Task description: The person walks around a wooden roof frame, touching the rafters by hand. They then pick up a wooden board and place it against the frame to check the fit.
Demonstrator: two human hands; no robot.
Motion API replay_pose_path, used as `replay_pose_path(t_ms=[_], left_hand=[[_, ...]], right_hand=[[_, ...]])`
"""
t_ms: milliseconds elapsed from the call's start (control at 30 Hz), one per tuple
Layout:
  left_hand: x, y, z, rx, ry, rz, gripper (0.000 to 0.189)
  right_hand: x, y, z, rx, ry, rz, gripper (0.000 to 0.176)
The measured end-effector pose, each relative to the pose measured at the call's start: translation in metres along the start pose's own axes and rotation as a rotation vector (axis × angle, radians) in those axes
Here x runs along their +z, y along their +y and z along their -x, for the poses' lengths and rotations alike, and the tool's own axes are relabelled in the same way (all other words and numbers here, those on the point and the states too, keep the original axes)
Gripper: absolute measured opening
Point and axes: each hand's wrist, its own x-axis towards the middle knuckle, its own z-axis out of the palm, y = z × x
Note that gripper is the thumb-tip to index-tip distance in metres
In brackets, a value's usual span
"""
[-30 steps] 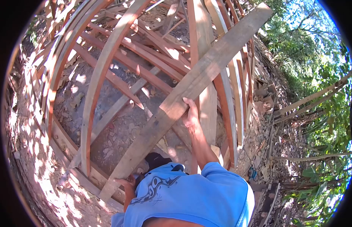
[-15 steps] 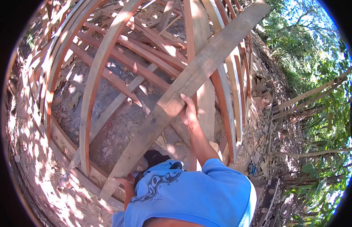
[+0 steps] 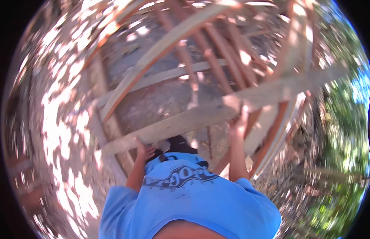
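Note:
A long weathered wooden plank (image 3: 181,120) stretches across in front of my body, its right end higher in the view than its left. Near the plank's left end, my left hand (image 3: 144,151) is closed on the lower edge. Further along, past the middle, my right hand (image 3: 240,121) grips the same edge with its thumb on the face. The fingers behind the wood are hidden, and the picture is smeared by motion.
Curved wooden ribs (image 3: 169,42) rise on the left and right around me. Several reddish beams (image 3: 210,59) lie beyond the plank. A pale board (image 3: 157,79) crosses the dirt floor, and green plants (image 3: 344,131) grow at the far right.
The view has swung left. The plank now lies closer to level across my front, its far end lower and further right, with both hands still on it.

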Motion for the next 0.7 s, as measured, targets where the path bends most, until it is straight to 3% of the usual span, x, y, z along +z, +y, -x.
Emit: replay_pose_path(t_ms=[33,100,167,233,333,400,433,500,700], left_hand=[[-0.007,0.001,0.007,-0.009,-0.019,-0.094,0.119],[-0.021,-0.005,0.035,0.112,0.073,-0.242,0.111],[-0.042,-0.012,0.051,0.193,0.198,-0.325,0.105],[-0.072,-0.024,0.063,0.25,0.29,-0.341,0.094],[-0.136,-0.048,0.078,0.353,0.415,-0.573,0.081],[-0.195,-0.104,0.032,0.42,0.664,-0.592,0.07],[-0.21,-0.11,0.037,0.348,0.693,-0.516,0.068],[-0.227,-0.113,0.059,0.1,0.701,-0.288,0.066],[-0.192,-0.083,0.113,0.188,0.743,-0.064,0.067]], right_hand=[[-0.015,0.026,0.001,-0.021,-0.163,0.001,0.065],[0.0,0.044,0.049,0.207,0.016,0.003,0.083],[0.005,0.069,0.097,0.34,-0.11,0.19,0.088],[0.025,0.084,0.139,0.485,-0.17,0.387,0.087],[0.032,0.122,0.135,0.756,-0.639,0.887,0.069],[0.061,0.129,0.146,0.62,-0.945,0.954,0.054],[0.08,0.132,0.149,0.537,-1.093,0.978,0.046],[0.118,0.132,0.151,0.552,-1.164,0.981,0.039],[0.197,0.178,0.123,0.576,-1.321,1.017,0.034]])
